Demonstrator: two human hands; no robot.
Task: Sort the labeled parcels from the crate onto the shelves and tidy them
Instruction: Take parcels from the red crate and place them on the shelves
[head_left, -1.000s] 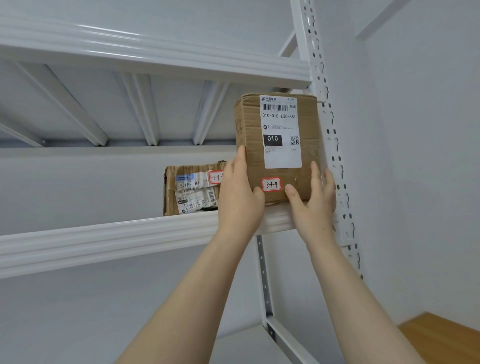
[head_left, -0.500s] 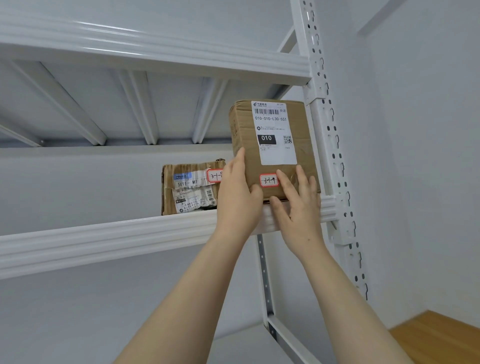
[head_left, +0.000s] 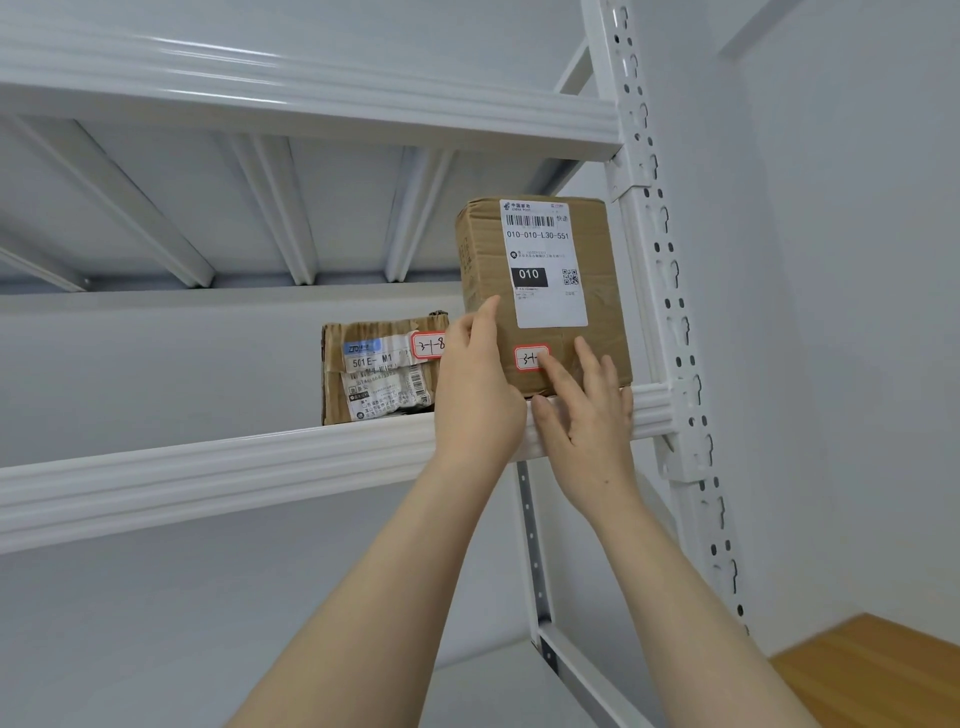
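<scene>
Cardboard parcel (head_left: 605, 312): left hand (head_left: 478, 395) holds, right hand (head_left: 587, 421) touches.

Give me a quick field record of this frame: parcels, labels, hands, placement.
tall parcel: upright at the right end of the shelf, beside the post; label 010-010-L30-551
tag: red-bordered, reads 3-1-, rest hidden by the right fingers
second parcel: left of it, set further back; marked 3-1-8
left hand: holds the tall parcel's left front edge
right hand: straight fingers pressed on its lower front
placement: set down, hands not yet off
</scene>
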